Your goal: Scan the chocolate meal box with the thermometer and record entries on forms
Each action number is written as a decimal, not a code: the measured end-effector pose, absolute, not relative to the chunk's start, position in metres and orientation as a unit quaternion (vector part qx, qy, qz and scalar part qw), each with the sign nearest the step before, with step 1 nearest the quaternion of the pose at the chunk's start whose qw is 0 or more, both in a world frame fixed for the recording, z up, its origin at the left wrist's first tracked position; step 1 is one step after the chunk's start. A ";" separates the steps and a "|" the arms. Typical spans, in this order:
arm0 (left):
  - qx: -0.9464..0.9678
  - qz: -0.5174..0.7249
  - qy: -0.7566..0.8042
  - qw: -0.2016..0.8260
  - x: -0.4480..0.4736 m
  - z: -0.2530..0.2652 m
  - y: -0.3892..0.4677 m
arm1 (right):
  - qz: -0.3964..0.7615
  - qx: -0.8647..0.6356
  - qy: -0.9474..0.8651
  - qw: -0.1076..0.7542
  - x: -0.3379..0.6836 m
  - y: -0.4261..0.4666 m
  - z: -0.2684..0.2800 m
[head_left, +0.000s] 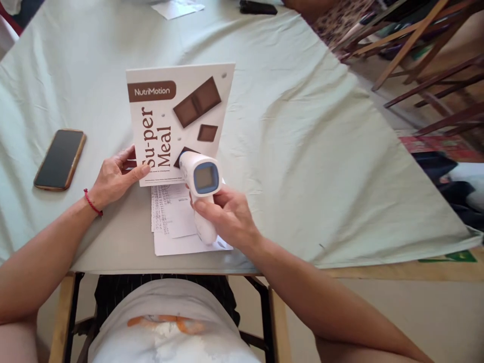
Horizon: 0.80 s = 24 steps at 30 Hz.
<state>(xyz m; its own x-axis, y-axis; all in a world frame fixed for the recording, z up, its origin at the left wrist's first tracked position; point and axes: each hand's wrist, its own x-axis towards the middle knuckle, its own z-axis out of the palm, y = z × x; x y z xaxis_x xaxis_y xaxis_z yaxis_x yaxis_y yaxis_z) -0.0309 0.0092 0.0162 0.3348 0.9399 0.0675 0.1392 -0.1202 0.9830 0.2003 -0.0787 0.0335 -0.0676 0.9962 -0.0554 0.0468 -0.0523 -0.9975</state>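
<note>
My left hand (119, 176) grips the lower left edge of a white box (151, 126) with brown lettering and chocolate pictures, its thumb on the front face. The box stands tilted up toward me; whether it is thick or flat is hard to see. In my right hand (230, 214) is a white infrared thermometer (206, 222) with a blue-framed grey screen facing me. The thermometer covers the box's lower right corner; I cannot tell if they touch. Printed papers (181, 214) lie beneath them, partly hidden.
A smartphone (60, 159) in a brown case lies left of my left hand. At the far edge are a white paper (177, 8) and a black object (258, 7). A pale green cloth (302, 151) with wrinkles covers the table. Folding wooden chairs (412, 45) stand at the right.
</note>
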 end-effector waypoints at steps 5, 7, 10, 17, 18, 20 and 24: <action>0.640 0.394 0.417 0.512 -0.031 0.015 0.011 | 0.507 -0.514 -0.535 0.438 0.200 -0.076 0.027; 0.646 0.392 0.411 0.510 -0.030 0.016 0.012 | 0.500 -0.519 -0.541 0.434 0.201 -0.077 0.027; 0.658 0.396 0.393 0.506 -0.028 0.017 0.014 | 0.495 -0.517 -0.540 0.443 0.201 -0.079 0.026; 0.661 0.410 0.361 0.515 -0.024 0.017 0.018 | 0.485 -0.518 -0.536 0.457 0.200 -0.079 0.024; 0.659 0.411 0.363 0.515 -0.025 0.017 0.018 | 0.483 -0.519 -0.536 0.458 0.200 -0.078 0.024; 0.660 0.411 0.365 0.512 -0.025 0.016 0.018 | 0.479 -0.521 -0.535 0.461 0.200 -0.078 0.025; 0.677 0.404 0.350 0.505 -0.027 0.015 0.019 | 0.483 -0.516 -0.532 0.467 0.200 -0.078 0.026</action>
